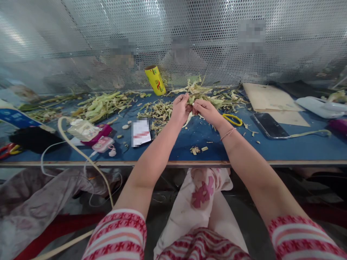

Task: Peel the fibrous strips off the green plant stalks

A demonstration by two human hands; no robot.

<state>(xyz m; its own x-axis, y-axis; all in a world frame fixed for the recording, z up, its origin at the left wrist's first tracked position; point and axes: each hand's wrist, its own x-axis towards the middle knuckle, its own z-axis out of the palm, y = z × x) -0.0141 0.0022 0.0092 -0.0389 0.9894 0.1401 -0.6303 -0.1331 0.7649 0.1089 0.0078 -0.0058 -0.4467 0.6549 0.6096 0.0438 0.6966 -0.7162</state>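
My left hand and my right hand meet over the blue table, fingertips pinched together on a pale green strip of leaf that hangs between them. Just behind the hands lies a heap of pale green leaf strips. A pile of short dry trimmings sits to the left of my left hand. Yellow-handled scissors lie on the table right of my right wrist. A few cut bits rest near the front edge.
A yellow roll stands at the back against the perforated metal screen. A phone and cardboard sheet lie right. More green leaves, a pink case, a white card and cables lie left.
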